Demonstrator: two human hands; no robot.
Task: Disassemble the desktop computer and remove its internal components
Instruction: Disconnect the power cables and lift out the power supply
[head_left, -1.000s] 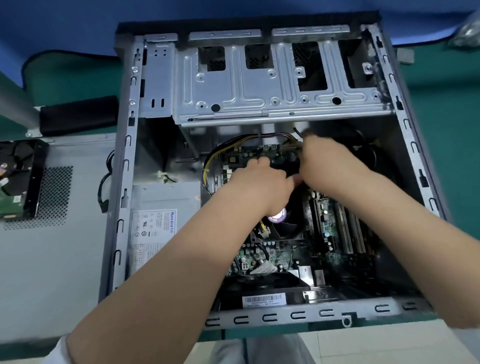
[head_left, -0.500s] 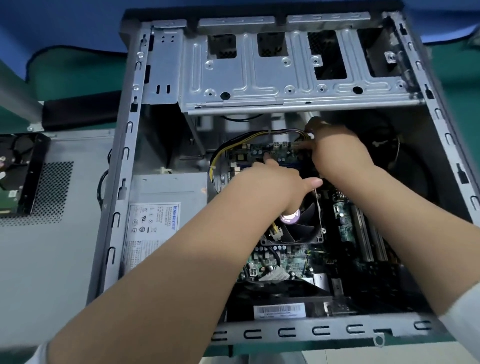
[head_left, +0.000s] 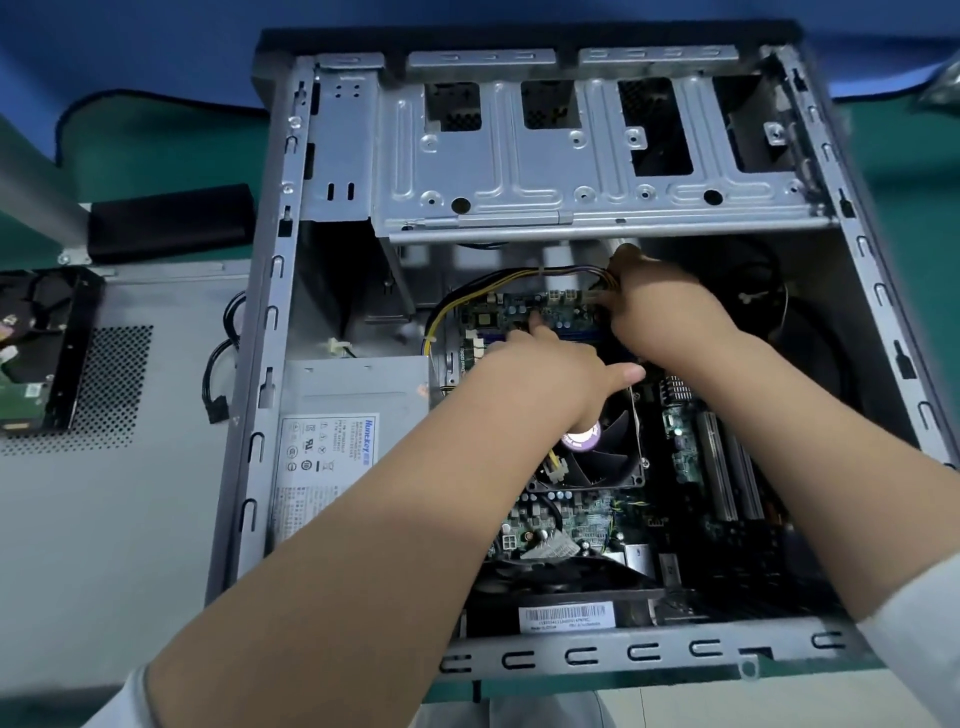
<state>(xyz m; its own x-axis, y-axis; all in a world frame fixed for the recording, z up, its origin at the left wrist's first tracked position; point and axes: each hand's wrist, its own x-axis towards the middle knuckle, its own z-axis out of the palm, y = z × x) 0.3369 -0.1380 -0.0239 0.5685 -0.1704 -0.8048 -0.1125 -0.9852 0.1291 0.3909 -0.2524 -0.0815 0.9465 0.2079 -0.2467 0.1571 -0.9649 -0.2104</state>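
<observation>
Green worktop (head_left: 909, 218) w/ blue backdrop carries the opened desktop computer (head_left: 857, 249), lying on its side. Right hand (head_left: 670, 322) grips the power cable bundle (head_left: 566, 271) at its connector on the motherboard (head_left: 571, 519) top edge. Left hand (head_left: 550, 369) rests fingers extended on the board, bracing beside the connector. CPU fan (head_left: 608, 457) sits just below; PSU (head_left: 343, 447) to the left. Removed hard drive (head_left: 31, 338) lies outside on the side panel (head_left: 130, 519). Step, prob.: unplugging mobo power. Next likely needs latch squeezed, straight pull.

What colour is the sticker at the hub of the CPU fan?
Purple, partly hidden under the left forearm; the sticker shows in the head view.
</observation>
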